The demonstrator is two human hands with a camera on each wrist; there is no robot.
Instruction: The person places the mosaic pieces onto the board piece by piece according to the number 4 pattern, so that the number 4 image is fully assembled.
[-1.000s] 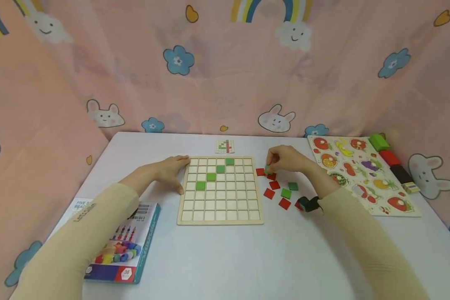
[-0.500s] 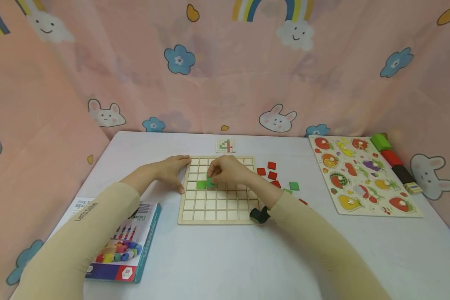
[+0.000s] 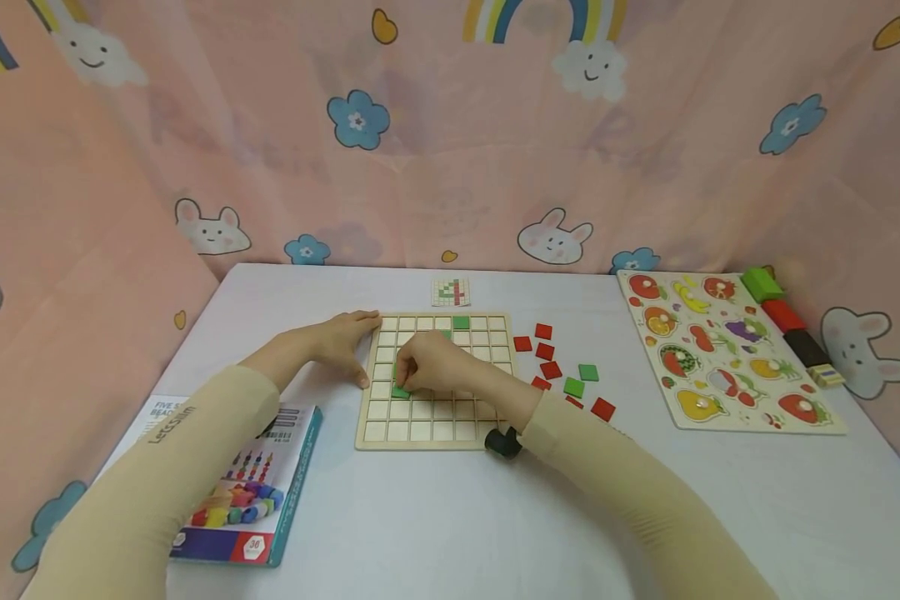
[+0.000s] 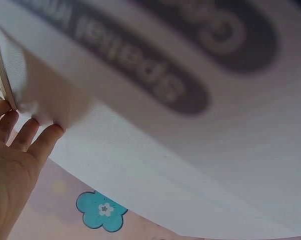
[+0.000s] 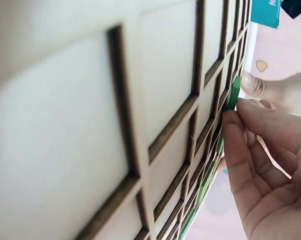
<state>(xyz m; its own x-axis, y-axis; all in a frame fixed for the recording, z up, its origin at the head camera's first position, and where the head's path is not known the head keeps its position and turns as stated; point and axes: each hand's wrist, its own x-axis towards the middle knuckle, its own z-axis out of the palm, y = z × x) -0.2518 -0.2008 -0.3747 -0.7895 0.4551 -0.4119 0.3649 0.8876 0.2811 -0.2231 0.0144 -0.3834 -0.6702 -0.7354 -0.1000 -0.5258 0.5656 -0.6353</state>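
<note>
My right hand (image 3: 437, 362) is over the left part of a wooden grid board (image 3: 442, 447), pinching a green square tile (image 3: 400, 392) between thumb and fingers. In the right wrist view that green tile (image 5: 234, 93) stands tilted against the grid, with more green tiles (image 5: 206, 179) set in cells beyond it. One green tile (image 3: 461, 322) shows in the board's top row; my right hand covers others. My left hand (image 3: 337, 343) rests at the board's left edge, fingers spread. In the left wrist view, fingertips of the left hand (image 4: 13, 170) touch the board's edge and the tabletop.
Loose red tiles (image 3: 545, 352) and green tiles (image 3: 588, 372) lie right of the board. Behind it sits a small pattern card (image 3: 450, 292). A boxed bead set (image 3: 247, 533) lies under the left forearm. A fruit puzzle board (image 3: 727, 358) and coloured blocks (image 3: 782, 317) are at far right.
From the loose tiles, my right hand has carried a green tile left onto the board, then slightly down and left to a lower cell. My left hand has stayed at the board's edge.
</note>
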